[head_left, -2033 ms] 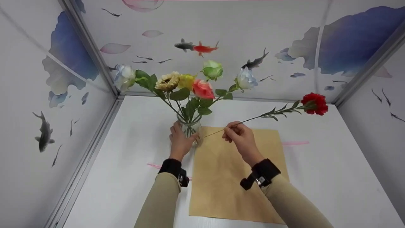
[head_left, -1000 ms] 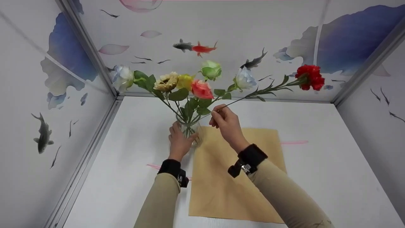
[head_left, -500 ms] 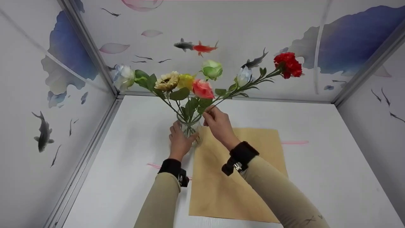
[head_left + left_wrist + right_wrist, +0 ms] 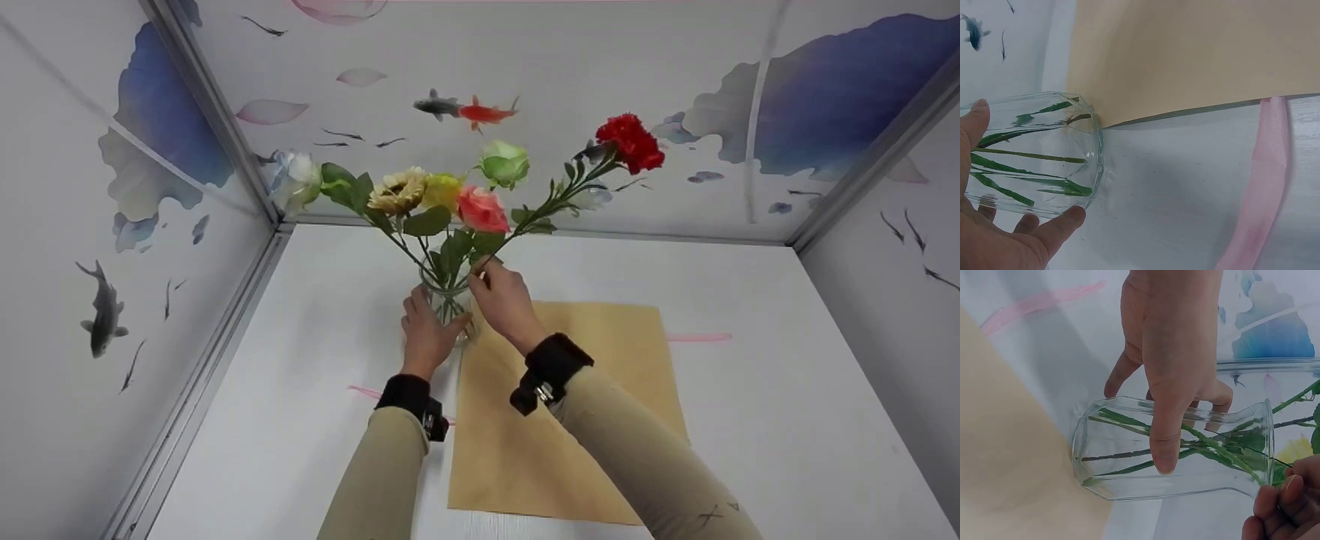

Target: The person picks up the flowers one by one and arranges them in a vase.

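Observation:
A clear glass vase (image 4: 1129, 489) stands upright on the table, with several green stems crossing inside it. My left hand (image 4: 427, 337) grips its body, thumb on the near side and fingers around the far side. My right hand (image 4: 506, 300) pinches the thin stem of a red carnation (image 4: 630, 142) at the vase's mouth. In the right wrist view, the stem's dark lower end slants inside the neck. Above the rim spread a pink rose (image 4: 482, 210), a sunflower (image 4: 397, 193), a yellow flower (image 4: 442, 193), a green rose (image 4: 504, 163) and a white-blue flower (image 4: 295, 180).
A brown paper sheet (image 4: 570, 435) lies right of the vase, below my right forearm. Pink ribbon (image 4: 1258, 185) shows from under its edge, with another ribbon end (image 4: 699, 337) at the right. Printed walls enclose the white table (image 4: 787, 420). The carnation partly covers a pale blue flower (image 4: 592, 196).
My right hand has moved left and up to the vase's mouth, bringing the carnation's stem end into the neck. The red bloom has swung up and left. My left hand stays on the vase.

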A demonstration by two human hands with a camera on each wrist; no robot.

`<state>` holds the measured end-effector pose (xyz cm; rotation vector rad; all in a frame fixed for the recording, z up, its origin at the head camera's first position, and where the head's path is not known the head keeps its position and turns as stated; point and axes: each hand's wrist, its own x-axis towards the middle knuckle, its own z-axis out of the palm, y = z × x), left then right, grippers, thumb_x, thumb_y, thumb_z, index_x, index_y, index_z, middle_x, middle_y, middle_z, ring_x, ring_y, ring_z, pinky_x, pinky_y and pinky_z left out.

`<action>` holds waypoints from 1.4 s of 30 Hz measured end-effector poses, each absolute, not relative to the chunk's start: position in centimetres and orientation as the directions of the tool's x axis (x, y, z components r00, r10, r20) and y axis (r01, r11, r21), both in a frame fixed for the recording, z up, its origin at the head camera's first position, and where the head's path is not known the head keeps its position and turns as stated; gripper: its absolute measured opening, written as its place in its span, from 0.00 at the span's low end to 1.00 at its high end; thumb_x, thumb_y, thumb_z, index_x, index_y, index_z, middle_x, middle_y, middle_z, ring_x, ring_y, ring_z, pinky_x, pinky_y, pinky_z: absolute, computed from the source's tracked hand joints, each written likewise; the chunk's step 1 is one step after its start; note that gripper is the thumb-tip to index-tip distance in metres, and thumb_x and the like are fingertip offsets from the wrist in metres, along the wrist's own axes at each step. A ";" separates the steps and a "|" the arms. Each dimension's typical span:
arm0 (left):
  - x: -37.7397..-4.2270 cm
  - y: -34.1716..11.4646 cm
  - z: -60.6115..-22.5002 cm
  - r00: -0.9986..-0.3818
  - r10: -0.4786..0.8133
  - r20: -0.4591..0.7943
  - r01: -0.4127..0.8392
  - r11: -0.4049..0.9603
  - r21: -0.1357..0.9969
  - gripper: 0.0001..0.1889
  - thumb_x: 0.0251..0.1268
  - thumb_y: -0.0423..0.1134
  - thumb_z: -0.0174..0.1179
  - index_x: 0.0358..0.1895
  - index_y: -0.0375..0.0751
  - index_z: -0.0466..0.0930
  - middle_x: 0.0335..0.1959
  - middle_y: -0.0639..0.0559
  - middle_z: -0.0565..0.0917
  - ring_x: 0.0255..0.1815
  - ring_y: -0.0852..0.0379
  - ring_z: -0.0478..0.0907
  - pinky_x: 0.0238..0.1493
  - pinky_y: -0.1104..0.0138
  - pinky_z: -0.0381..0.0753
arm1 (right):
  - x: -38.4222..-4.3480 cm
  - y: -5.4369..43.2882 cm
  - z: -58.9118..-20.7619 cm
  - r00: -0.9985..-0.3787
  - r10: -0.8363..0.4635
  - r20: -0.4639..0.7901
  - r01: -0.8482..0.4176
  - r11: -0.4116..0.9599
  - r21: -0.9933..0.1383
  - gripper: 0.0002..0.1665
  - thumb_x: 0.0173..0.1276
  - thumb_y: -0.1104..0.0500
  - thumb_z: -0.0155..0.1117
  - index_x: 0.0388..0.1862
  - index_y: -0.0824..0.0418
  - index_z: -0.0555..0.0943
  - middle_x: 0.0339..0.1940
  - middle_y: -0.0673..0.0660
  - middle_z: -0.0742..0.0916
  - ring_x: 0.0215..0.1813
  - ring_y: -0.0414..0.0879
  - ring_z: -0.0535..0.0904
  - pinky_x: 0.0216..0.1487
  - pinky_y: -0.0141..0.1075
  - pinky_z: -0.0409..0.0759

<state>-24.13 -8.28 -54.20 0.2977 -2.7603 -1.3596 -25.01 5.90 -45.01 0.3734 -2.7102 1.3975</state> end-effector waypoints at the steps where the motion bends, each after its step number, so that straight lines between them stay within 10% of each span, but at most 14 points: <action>1: -24.2 -8.3 -54.2 -0.981 -0.192 -0.036 -0.146 0.597 0.789 0.50 0.66 0.52 0.70 0.78 0.35 0.47 0.76 0.32 0.55 0.75 0.32 0.56 0.72 0.44 0.62 | -25.0 5.8 -45.0 -0.970 -0.183 0.157 -0.235 0.568 -0.789 0.08 0.79 0.59 0.57 0.44 0.63 0.81 0.24 0.52 0.78 0.27 0.44 0.69 0.32 0.36 0.66; 11: -24.2 -8.4 -54.1 -0.984 -0.175 -0.028 -0.131 0.613 0.779 0.49 0.66 0.51 0.69 0.78 0.33 0.47 0.75 0.30 0.56 0.75 0.31 0.55 0.74 0.43 0.58 | -24.9 5.2 -44.5 -0.968 -0.223 0.113 -0.226 0.589 -0.776 0.17 0.79 0.49 0.54 0.50 0.59 0.83 0.36 0.55 0.86 0.44 0.53 0.82 0.65 0.55 0.64; 19: -24.3 -8.4 -54.2 -0.984 -0.176 0.012 -0.098 0.599 0.795 0.48 0.65 0.49 0.71 0.76 0.32 0.50 0.72 0.29 0.58 0.73 0.31 0.58 0.72 0.42 0.59 | -25.1 4.9 -44.5 -0.969 -0.188 0.160 -0.224 0.401 -0.888 0.25 0.84 0.52 0.46 0.42 0.66 0.86 0.16 0.54 0.78 0.21 0.45 0.74 0.31 0.36 0.73; 29: -24.3 -8.3 -54.1 -0.981 -0.191 -0.038 -0.147 0.596 0.789 0.49 0.65 0.52 0.70 0.78 0.36 0.49 0.74 0.32 0.57 0.73 0.31 0.58 0.71 0.43 0.63 | -25.0 5.0 -44.3 -0.977 -0.203 0.061 -0.093 0.152 -0.984 0.20 0.84 0.44 0.46 0.52 0.61 0.72 0.22 0.57 0.76 0.27 0.53 0.74 0.36 0.37 0.70; 37: -24.5 -8.3 -54.2 -0.980 -0.192 -0.060 -0.165 0.596 0.786 0.50 0.65 0.52 0.70 0.78 0.35 0.46 0.75 0.32 0.55 0.75 0.32 0.55 0.73 0.44 0.60 | -25.2 4.9 -44.3 -0.983 -0.181 0.041 -0.091 0.274 -0.957 0.23 0.86 0.49 0.43 0.46 0.64 0.81 0.32 0.71 0.82 0.31 0.62 0.79 0.31 0.35 0.73; 42: -24.5 -8.4 -54.2 -0.982 -0.184 -0.049 -0.152 0.604 0.782 0.51 0.65 0.54 0.70 0.78 0.34 0.46 0.75 0.31 0.54 0.75 0.31 0.55 0.73 0.43 0.59 | -25.2 4.9 -44.6 -0.967 -0.254 -0.029 -0.055 0.315 -0.947 0.27 0.85 0.48 0.46 0.46 0.70 0.82 0.27 0.63 0.80 0.30 0.55 0.76 0.34 0.36 0.74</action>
